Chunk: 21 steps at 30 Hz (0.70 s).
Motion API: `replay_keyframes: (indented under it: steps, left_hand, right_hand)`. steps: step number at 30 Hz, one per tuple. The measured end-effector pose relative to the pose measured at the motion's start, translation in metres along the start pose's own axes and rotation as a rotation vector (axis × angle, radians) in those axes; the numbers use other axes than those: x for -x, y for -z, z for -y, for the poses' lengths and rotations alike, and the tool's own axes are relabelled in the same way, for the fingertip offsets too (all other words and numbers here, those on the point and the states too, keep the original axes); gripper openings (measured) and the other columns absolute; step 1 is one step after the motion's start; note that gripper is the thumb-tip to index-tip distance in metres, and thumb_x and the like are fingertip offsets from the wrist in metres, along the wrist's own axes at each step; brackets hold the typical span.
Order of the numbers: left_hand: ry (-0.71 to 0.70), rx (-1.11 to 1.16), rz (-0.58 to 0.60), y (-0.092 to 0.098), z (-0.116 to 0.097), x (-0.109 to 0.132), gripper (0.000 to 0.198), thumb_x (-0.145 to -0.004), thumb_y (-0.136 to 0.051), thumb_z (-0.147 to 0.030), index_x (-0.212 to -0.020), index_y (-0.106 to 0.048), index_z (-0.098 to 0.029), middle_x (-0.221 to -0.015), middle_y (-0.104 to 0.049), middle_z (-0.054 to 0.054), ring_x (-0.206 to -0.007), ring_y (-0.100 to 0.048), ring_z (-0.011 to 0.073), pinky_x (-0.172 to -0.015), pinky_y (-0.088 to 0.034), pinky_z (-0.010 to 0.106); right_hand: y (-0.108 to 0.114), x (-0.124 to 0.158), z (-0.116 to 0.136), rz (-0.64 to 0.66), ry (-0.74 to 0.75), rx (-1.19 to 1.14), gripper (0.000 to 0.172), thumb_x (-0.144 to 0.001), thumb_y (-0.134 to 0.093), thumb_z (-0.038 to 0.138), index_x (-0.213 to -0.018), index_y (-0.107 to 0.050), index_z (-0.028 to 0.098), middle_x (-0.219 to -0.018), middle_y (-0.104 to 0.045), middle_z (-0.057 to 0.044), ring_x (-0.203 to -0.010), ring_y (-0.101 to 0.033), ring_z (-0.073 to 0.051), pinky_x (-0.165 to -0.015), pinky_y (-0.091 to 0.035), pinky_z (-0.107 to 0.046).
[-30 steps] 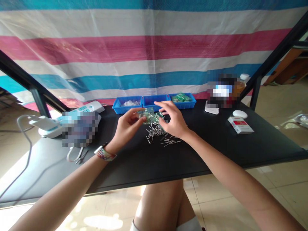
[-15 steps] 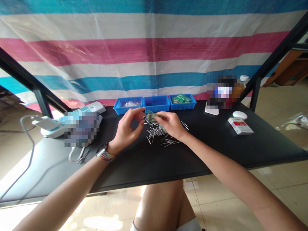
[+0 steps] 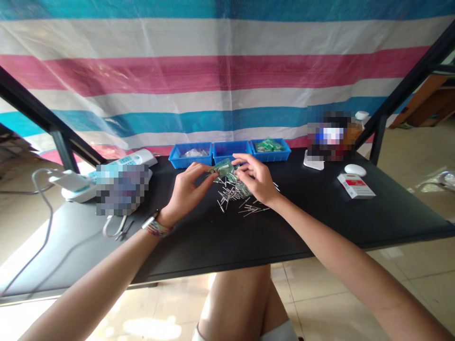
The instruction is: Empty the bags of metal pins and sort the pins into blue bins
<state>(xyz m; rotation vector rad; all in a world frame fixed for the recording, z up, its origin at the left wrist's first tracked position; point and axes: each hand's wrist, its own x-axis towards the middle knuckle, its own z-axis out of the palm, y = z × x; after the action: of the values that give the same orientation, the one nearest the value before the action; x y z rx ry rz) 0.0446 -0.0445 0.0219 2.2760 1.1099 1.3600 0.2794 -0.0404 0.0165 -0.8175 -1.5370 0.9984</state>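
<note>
A small green-tinted clear plastic bag (image 3: 223, 166) is held up over the middle of the table. My left hand (image 3: 190, 192) pinches its left end between thumb and fingers. At the bag's right end is my right hand (image 3: 259, 179), thumb and fingertips closed on its edge, index finger stretched out above. Below the hands lies a loose heap of thin silver pop rivets (image 3: 231, 193), with more rivets (image 3: 254, 208) scattered to the right. Part of another green bag (image 3: 244, 189) shows among them, partly covered by my right hand.
Three blue bins stand at the back: the left bin (image 3: 172, 157) with clear bags, the middle bin (image 3: 222, 148), the right bin (image 3: 288, 152) with green bags. A power strip (image 3: 144, 157) lies left. A red-and-white box (image 3: 357, 187) and a white oval object (image 3: 355, 169) lie right.
My left hand has closed on the bag's left end. The bag now stretches between both hands, and my right hand's index finger has lifted and extended.
</note>
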Motion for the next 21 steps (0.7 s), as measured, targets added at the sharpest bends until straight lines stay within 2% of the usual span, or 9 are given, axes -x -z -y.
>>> replay_keyframes:
  steps: [2, 3, 8, 10, 12, 15, 18, 20, 21]
  left_hand:
    - [0.109, 0.093, 0.024, -0.002, -0.001, 0.000, 0.027, -0.100, -0.074, -0.045, -0.103, -0.079, -0.019, -0.094, -0.077, 0.005, -0.087, -0.068, 0.0210, -0.082, -0.053, 0.033]
    - [0.145, 0.146, 0.035, -0.003, -0.001, 0.000, 0.029, -0.098, -0.076, -0.046, -0.107, -0.079, -0.019, -0.094, -0.077, 0.005, -0.088, -0.069, 0.0211, -0.083, -0.054, 0.033]
    - [0.157, 0.310, 0.077, -0.007, -0.003, 0.000, 0.036, -0.094, -0.081, -0.045, -0.116, -0.074, -0.018, -0.098, -0.078, 0.005, -0.094, -0.073, 0.0207, -0.091, -0.056, 0.031]
    - [0.163, 0.313, 0.096, -0.007, -0.003, 0.001, 0.037, -0.097, -0.077, -0.046, -0.120, -0.071, -0.018, -0.093, -0.078, 0.004, -0.090, -0.073, 0.0198, -0.088, -0.056, 0.031]
    - [0.180, 0.318, 0.105, -0.007, -0.002, 0.002, 0.038, -0.103, -0.069, -0.048, -0.128, -0.066, -0.018, -0.089, -0.077, 0.004, -0.087, -0.073, 0.0200, -0.086, -0.055, 0.031]
    - [0.182, 0.322, 0.094, -0.006, 0.001, 0.002, 0.037, -0.106, -0.063, -0.048, -0.129, -0.064, -0.019, -0.090, -0.078, 0.005, -0.088, -0.074, 0.0210, -0.084, -0.054, 0.032]
    - [0.180, 0.316, 0.085, -0.004, 0.002, 0.001, 0.034, -0.105, -0.064, -0.046, -0.125, -0.065, -0.019, -0.089, -0.077, 0.005, -0.086, -0.073, 0.0209, -0.083, -0.054, 0.032]
    - [0.180, 0.316, 0.088, -0.004, 0.002, 0.001, 0.032, -0.105, -0.063, -0.045, -0.123, -0.066, -0.019, -0.088, -0.077, 0.004, -0.086, -0.073, 0.0208, -0.083, -0.054, 0.032]
    - [0.179, 0.317, 0.092, -0.004, 0.002, 0.001, 0.031, -0.105, -0.063, -0.045, -0.122, -0.066, -0.018, -0.088, -0.077, 0.004, -0.086, -0.073, 0.0208, -0.083, -0.054, 0.032]
  right_hand:
    - [-0.001, 0.001, 0.001, 0.053, 0.049, -0.009, 0.060, -0.085, -0.081, 0.040, -0.141, -0.066, 0.025, -0.135, -0.074, -0.010, -0.113, -0.074, -0.025, -0.098, -0.063, -0.039]
    - [-0.003, 0.001, 0.000, 0.092, 0.020, -0.059, 0.062, -0.083, -0.083, 0.038, -0.142, -0.065, 0.025, -0.132, -0.076, -0.010, -0.115, -0.074, -0.026, -0.101, -0.063, -0.041]
    - [-0.016, 0.001, -0.007, 0.144, -0.275, -0.377, 0.043, -0.078, -0.090, 0.045, -0.109, -0.075, 0.019, -0.101, -0.082, -0.006, -0.091, -0.080, -0.025, -0.082, -0.071, -0.042]
    - [-0.014, -0.002, -0.010, 0.134, -0.328, -0.426, 0.044, -0.073, -0.094, 0.047, -0.101, -0.076, 0.018, -0.098, -0.082, -0.006, -0.085, -0.080, -0.024, -0.077, -0.071, -0.040]
    - [-0.003, -0.010, -0.010, 0.080, -0.312, -0.403, 0.043, -0.073, -0.094, 0.048, -0.100, -0.076, 0.019, -0.098, -0.082, -0.006, -0.083, -0.080, -0.023, -0.076, -0.071, -0.039]
    - [0.034, -0.029, -0.011, -0.177, -0.093, -0.183, 0.035, -0.083, -0.086, 0.050, -0.101, -0.074, 0.022, -0.102, -0.082, -0.005, -0.088, -0.080, -0.024, -0.083, -0.070, -0.040]
    - [0.081, -0.045, -0.017, -0.548, 0.181, 0.339, 0.033, -0.098, -0.069, 0.050, -0.112, -0.074, 0.020, -0.113, -0.081, -0.012, -0.101, -0.079, -0.029, -0.093, -0.067, -0.046]
    - [0.105, -0.049, -0.024, -0.616, 0.213, 0.703, 0.039, -0.106, -0.056, 0.047, -0.128, -0.073, 0.018, -0.125, -0.078, -0.018, -0.110, -0.077, -0.033, -0.101, -0.061, -0.050]
    - [0.112, -0.049, -0.029, -0.560, 0.187, 0.860, 0.041, -0.108, -0.053, 0.044, -0.132, -0.072, 0.017, -0.129, -0.077, -0.020, -0.114, -0.075, -0.035, -0.104, -0.059, -0.052]
